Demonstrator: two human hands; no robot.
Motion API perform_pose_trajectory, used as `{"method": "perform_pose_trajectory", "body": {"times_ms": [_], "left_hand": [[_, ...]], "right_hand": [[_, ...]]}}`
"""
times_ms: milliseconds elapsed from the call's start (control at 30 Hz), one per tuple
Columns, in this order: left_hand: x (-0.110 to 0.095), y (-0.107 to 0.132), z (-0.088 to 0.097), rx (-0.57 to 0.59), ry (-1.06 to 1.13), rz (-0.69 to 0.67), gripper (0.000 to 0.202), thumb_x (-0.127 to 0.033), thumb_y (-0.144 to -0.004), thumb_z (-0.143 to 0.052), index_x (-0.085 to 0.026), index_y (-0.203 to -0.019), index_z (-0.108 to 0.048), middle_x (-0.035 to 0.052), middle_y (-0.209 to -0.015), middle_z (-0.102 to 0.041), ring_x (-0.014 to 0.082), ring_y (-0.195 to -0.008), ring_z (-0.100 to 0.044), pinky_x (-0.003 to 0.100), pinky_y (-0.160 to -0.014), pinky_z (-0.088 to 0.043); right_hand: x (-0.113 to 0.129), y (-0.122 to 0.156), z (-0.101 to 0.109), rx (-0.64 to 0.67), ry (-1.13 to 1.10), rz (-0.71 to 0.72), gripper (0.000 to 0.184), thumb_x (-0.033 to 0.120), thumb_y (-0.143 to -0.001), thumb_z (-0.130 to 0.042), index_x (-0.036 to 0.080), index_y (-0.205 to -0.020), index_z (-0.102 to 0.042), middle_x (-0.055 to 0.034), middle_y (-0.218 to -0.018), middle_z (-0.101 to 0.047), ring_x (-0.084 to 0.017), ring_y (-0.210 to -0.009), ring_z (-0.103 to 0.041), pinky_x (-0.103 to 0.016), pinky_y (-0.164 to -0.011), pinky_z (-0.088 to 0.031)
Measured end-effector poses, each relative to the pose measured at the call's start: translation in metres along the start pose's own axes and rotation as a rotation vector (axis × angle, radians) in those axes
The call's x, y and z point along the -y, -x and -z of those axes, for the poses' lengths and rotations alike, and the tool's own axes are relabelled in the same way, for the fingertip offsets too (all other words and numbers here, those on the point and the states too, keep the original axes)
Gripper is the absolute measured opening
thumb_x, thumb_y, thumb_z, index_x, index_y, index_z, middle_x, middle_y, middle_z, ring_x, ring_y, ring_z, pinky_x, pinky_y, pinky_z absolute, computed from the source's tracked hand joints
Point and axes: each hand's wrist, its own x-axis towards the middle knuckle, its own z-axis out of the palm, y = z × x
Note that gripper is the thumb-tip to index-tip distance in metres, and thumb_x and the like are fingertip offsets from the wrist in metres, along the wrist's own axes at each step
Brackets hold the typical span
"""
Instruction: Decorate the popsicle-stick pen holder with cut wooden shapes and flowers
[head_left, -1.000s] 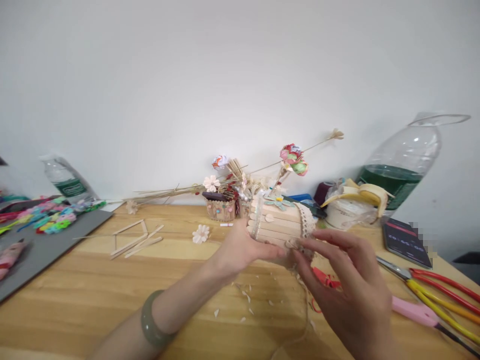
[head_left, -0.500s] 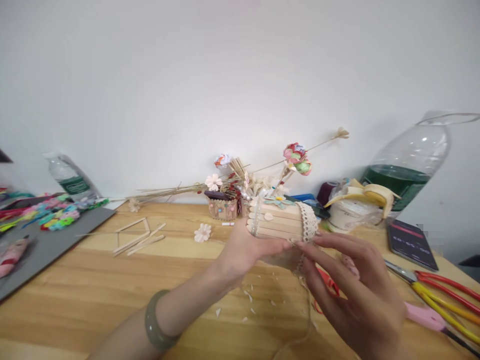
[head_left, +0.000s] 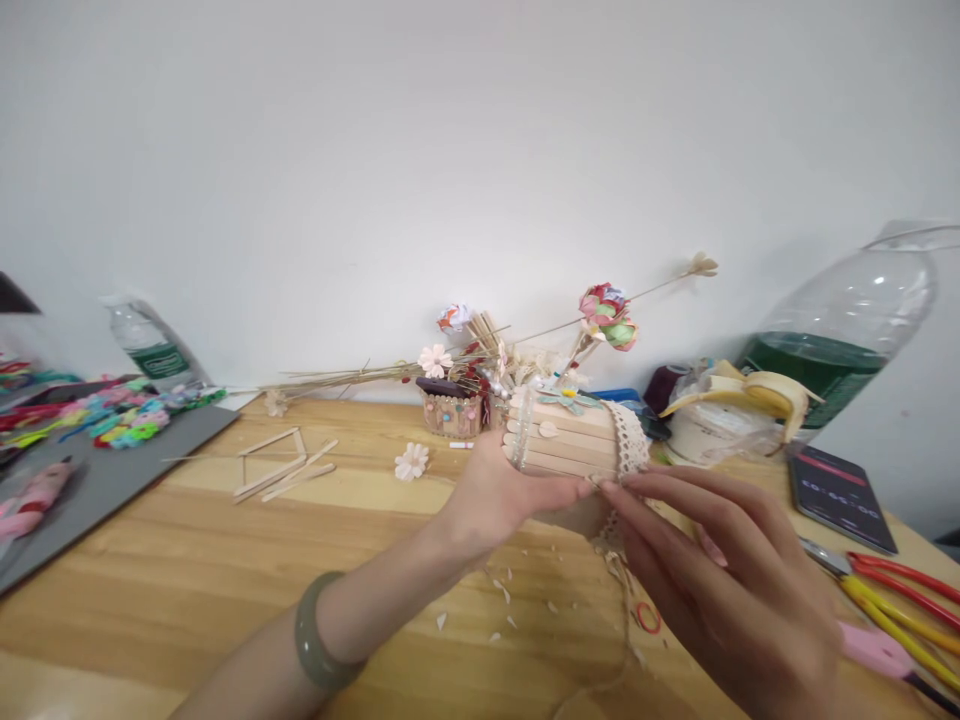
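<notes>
My left hand [head_left: 499,485] is wrapped round a craft-stick cup [head_left: 566,445] lying on its side above the table. Lace trim [head_left: 630,435] circles its right end, a glittery band its left, and a blue flower decoration [head_left: 571,398] sits on top. With fingertips pinched together, my right hand [head_left: 739,575] is at the cup's near side by the lace, touching my left thumb. A tiny pale piece shows between the fingertips; its kind is too small to make out. Twine [head_left: 624,620] hangs below the cup to the table.
Pale scraps [head_left: 499,590] litter the table under the cup. Red-and-yellow-handled pliers [head_left: 862,570], a phone [head_left: 840,495], a peeled banana [head_left: 780,390] and a large bottle [head_left: 847,320] stand or lie right. Behind are flowers [head_left: 607,305]; left, craft sticks [head_left: 281,470] and a grey board [head_left: 90,500].
The view has shifted slightly, so the scene sits a little further right. My right fingers have moved slightly at the lace edge; the left hand keeps its hold on the cup.
</notes>
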Motion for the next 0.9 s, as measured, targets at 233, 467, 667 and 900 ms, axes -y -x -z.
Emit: {"method": "perform_pose_trajectory", "body": {"times_ms": [233,467,667,900], "left_hand": [[-0.002,0.0,0.0,-0.002,-0.013,0.009,0.039,-0.019,-0.062,-0.077,-0.014,-0.099,-0.067,0.0072,-0.099,-0.072,0.0205,-0.092,-0.066,0.031,-0.085,-0.05],[-0.003,0.0,-0.001,-0.019,0.022,-0.007,0.036,-0.018,-0.062,-0.076,-0.014,-0.097,-0.068,0.0077,-0.096,-0.072,0.0198,-0.088,-0.066,0.03,-0.082,-0.05],[-0.004,-0.002,0.0,-0.036,0.029,-0.008,0.036,-0.016,-0.061,-0.076,-0.014,-0.096,-0.069,0.006,-0.095,-0.072,0.0182,-0.087,-0.065,0.028,-0.082,-0.049],[-0.001,0.002,-0.004,-0.051,0.082,0.004,0.032,-0.019,-0.062,-0.076,-0.015,-0.093,-0.071,0.0047,-0.092,-0.072,0.0188,-0.085,-0.065,0.029,-0.08,-0.05]], "right_hand": [[-0.001,0.0,-0.001,0.01,-0.018,0.002,0.031,0.003,-0.077,-0.058,0.016,-0.105,-0.059,-0.0095,-0.09,-0.064,-0.024,-0.088,-0.055,-0.037,-0.071,-0.05],[-0.002,-0.002,-0.002,0.011,-0.083,0.013,0.028,0.002,-0.079,-0.058,0.01,-0.105,-0.059,-0.0118,-0.094,-0.061,-0.025,-0.092,-0.054,-0.038,-0.076,-0.047],[0.003,-0.008,-0.001,-0.038,-0.286,-0.258,0.023,0.005,-0.081,-0.058,0.015,-0.101,-0.058,-0.0075,-0.096,-0.058,-0.016,-0.088,-0.057,-0.029,-0.078,-0.046],[0.011,-0.015,-0.004,-0.072,-0.222,-0.286,0.019,0.009,-0.079,-0.06,0.019,-0.094,-0.057,-0.0056,-0.092,-0.054,-0.016,-0.083,-0.055,-0.031,-0.073,-0.046]]}}
